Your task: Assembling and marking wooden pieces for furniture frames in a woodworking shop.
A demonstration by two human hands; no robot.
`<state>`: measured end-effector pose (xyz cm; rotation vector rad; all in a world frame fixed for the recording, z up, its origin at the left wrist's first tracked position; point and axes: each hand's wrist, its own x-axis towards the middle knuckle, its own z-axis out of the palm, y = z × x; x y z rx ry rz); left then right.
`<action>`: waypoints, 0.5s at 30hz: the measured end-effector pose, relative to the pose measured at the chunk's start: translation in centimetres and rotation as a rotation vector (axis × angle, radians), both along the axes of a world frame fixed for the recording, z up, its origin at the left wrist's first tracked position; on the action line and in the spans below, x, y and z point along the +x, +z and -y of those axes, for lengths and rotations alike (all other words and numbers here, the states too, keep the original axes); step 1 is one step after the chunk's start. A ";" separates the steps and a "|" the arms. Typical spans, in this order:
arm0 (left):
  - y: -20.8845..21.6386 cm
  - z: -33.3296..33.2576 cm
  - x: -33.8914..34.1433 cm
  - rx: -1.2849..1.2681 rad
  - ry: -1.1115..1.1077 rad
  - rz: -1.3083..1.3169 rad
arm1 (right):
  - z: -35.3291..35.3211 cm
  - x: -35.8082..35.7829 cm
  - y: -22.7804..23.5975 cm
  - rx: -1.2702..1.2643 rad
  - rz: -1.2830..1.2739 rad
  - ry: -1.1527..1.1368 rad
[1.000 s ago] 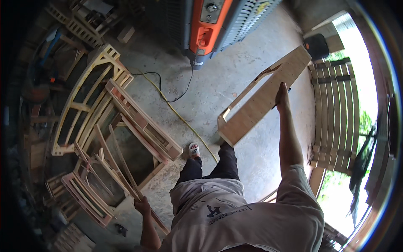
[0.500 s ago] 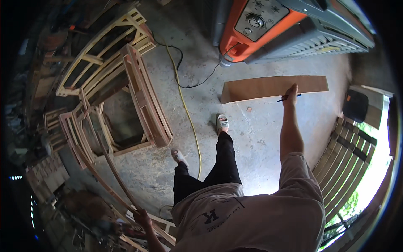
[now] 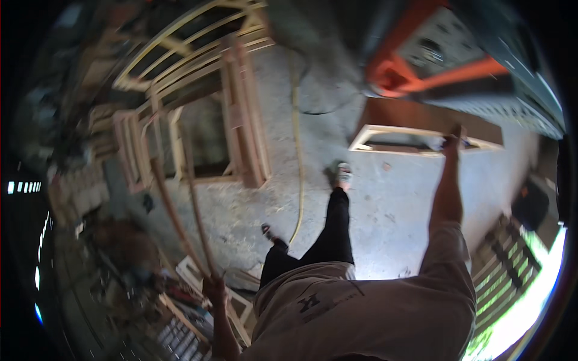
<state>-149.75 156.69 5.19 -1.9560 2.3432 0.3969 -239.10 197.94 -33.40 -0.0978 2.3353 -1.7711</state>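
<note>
My left hand [image 3: 215, 290], low on the left, is closed round the ends of two long, thin wooden strips [image 3: 195, 225] that reach forward and away. With my right arm stretched out to the far right, my right hand [image 3: 454, 141] grips the near edge of a long brown wooden panel [image 3: 400, 114]. Its pale timber framing and a hollow between the frame pieces show on the near side. Motion blurs both hands; a dark slim pen-like thing at the right hand is clear only in the earlier picture.
Wooden furniture frames [image 3: 244, 120] stand at the left. A large orange and grey machine [image 3: 397, 78] is beyond the panel. A yellow cord [image 3: 296, 144] crosses the concrete floor [image 3: 223, 210]. A slatted wooden pallet [image 3: 506, 271] is at right, scrap timber at lower left.
The panel has tipped, so its pale framed underside now shows. My view has shifted, moving the scene to the right. Both hands keep their holds.
</note>
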 end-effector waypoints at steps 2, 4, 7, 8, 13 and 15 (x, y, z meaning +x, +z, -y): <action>-0.1 0.2 3.0 -0.064 0.009 -0.027 | 2.7 1.6 1.1 -0.341 0.636 -0.289; 1.9 0.4 0.9 -0.002 0.105 0.064 | 5.8 4.3 3.7 -0.179 0.654 -0.384; 0.3 0.6 2.4 -0.049 0.153 -0.115 | 5.5 5.7 4.8 -0.237 0.585 -0.711; 0.6 0.4 4.2 0.003 0.237 -0.163 | 7.4 10.4 3.9 -0.234 0.381 -0.428; -3.5 1.3 9.4 0.012 0.484 -0.491 | 7.5 18.1 -0.2 -0.090 0.724 -0.342; -2.0 1.9 13.5 -0.032 0.513 -0.308 | 20.8 36.7 5.0 -0.107 0.968 -0.508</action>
